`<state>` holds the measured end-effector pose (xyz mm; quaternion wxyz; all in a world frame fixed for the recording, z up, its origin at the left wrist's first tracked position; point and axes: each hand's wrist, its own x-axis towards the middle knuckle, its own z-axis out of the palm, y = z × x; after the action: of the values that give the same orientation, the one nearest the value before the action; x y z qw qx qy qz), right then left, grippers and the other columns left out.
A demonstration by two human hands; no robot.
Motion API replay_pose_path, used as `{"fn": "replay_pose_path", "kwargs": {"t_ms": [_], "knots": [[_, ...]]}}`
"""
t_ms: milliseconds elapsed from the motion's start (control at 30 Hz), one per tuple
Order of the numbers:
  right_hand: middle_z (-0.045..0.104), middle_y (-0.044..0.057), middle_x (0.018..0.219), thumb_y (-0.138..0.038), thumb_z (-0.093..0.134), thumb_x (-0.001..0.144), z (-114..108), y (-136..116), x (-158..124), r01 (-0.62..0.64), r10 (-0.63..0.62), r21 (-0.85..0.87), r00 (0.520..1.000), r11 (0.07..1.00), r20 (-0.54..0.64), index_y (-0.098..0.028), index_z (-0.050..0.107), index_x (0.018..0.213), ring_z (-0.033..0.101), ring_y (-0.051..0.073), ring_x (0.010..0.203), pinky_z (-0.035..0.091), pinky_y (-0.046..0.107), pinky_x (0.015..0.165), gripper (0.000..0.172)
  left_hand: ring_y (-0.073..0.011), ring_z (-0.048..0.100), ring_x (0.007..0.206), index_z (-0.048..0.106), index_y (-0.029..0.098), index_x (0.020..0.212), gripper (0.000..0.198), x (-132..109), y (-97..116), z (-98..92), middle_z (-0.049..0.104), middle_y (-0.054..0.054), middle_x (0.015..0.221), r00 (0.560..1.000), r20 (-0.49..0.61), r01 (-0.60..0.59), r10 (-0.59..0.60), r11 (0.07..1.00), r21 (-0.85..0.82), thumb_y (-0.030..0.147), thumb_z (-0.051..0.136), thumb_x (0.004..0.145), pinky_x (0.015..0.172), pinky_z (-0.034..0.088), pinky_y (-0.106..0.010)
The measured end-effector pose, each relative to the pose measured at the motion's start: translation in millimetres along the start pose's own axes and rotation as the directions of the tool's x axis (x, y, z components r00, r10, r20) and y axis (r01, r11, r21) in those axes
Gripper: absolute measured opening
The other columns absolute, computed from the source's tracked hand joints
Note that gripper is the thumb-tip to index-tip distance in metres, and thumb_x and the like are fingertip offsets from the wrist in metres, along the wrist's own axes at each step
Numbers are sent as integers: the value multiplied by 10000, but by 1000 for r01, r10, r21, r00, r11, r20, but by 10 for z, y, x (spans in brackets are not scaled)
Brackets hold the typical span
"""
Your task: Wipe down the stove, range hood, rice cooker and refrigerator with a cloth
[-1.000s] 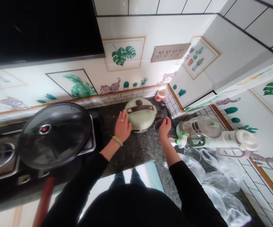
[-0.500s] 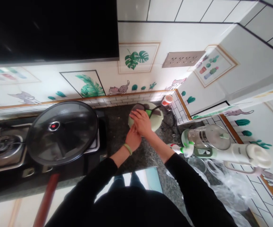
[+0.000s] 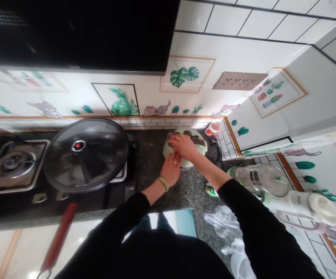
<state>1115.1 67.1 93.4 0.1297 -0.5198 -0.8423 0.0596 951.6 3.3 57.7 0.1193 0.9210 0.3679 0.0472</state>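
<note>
A pale green rounded appliance (image 3: 201,149), like a small cooker with brown parts on its top, stands on the dark stone counter. My right hand (image 3: 183,146) lies over the left part of its top, fingers stretched out and close together. Just below, my left hand (image 3: 170,170), with a green bangle at the wrist, rests its extended fingers against the front left side. The two hands touch or nearly touch. Both cover part of the appliance, so what lies under the fingers is hidden.
A large lidded pan (image 3: 104,155) sits on the gas stove (image 3: 11,166) at left, its red-brown handle (image 3: 59,240) jutting forward. An orange-and-white jar (image 3: 212,128) stands in the corner. At right are a white-green blender (image 3: 295,203) and clear plastic bags (image 3: 224,224). A range hood (image 3: 74,37) hangs above left.
The view has shifted, so things sit further right. My left hand's fingers have straightened along the appliance's side. The green patch on its top no longer shows, and the brown parts look turned.
</note>
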Motion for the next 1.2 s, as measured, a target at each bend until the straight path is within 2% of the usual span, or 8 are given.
{"fn": "replay_pose_path", "kwargs": {"t_ms": [133, 267, 400, 500, 733, 900, 1033, 1200], "knots": [[781, 133, 1199, -267, 559, 1070, 13, 23, 212, -140, 139, -14, 988, 990, -69, -197, 795, 1173, 653, 308, 1042, 508, 440, 903, 267, -324, 285, 1652, 392, 18, 1650, 658, -4, 2, -2, 353, -188, 1734, 1000, -7, -3, 3, 1000, -21, 174, 440, 1012, 1351, 304, -561], [789, 146, 1026, -297, 504, 1084, -20, 155, 93, -348, 345, 11, 925, 938, -157, -173, 801, 1104, 681, 305, 927, 536, 428, 826, 323, -309, 278, 1656, 380, 38, 1660, 668, -14, 4, 9, 277, -164, 1763, 999, -42, -12, 11, 999, -34, 134, 419, 1000, 1354, 296, -557], [765, 120, 1297, -273, 454, 1096, -39, 201, -269, -130, 148, 92, 959, 987, -242, -199, 763, 1266, 650, 306, 1255, 536, 501, 1080, 361, -309, 285, 1654, 393, 40, 1653, 668, -17, 16, 22, 275, -169, 1764, 998, -55, -4, 1, 999, -46, 141, 433, 994, 1352, 297, -553], [747, 82, 1353, -235, 470, 1082, -14, 148, -403, 12, 13, 94, 964, 995, -266, -235, 781, 1222, 552, 290, 1409, 474, 525, 1194, 341, -306, 274, 1657, 375, 33, 1659, 684, -13, 26, 22, 303, -180, 1755, 999, -44, -7, 5, 998, -55, 159, 452, 991, 1354, 290, -546], [765, 122, 1192, -250, 542, 1050, 8, 57, -189, -141, 175, 146, 952, 979, -251, -212, 800, 1109, 646, 314, 1160, 533, 525, 1049, 268, -316, 264, 1660, 346, 24, 1669, 717, -9, 15, 19, 275, -184, 1763, 1000, -26, 1, -3, 998, -56, 153, 458, 973, 1351, 288, -563], [773, 83, 1274, -211, 494, 1068, -11, 134, -359, 13, 7, 90, 977, 996, -212, -236, 804, 1165, 582, 298, 1328, 493, 516, 1137, 326, -301, 281, 1657, 376, 67, 1666, 727, -13, 17, 30, 319, -183, 1749, 998, -55, -11, 7, 997, -70, 145, 475, 950, 1344, 298, -557], [770, 50, 1328, -190, 561, 1054, -29, 122, -237, 107, -107, -20, 994, 994, -36, -264, 783, 1240, 574, 296, 1307, 474, 493, 1098, 299, -316, 319, 1641, 430, 42, 1633, 677, -10, 32, 23, 374, -206, 1723, 999, -37, 2, -5, 998, -67, 158, 483, 968, 1338, 314, -549], [765, 122, 1240, -244, 588, 1051, -58, -27, 105, 27, -21, -136, 999, 990, 39, -207, 777, 1144, 575, 338, 1167, 461, 489, 965, 215, -328, 301, 1647, 434, 25, 1627, 645, -11, 31, -12, 380, -196, 1726, 1000, 29, 2, 0, 999, -50, 170, 479, 1000, 1353, 291, -548]]}}
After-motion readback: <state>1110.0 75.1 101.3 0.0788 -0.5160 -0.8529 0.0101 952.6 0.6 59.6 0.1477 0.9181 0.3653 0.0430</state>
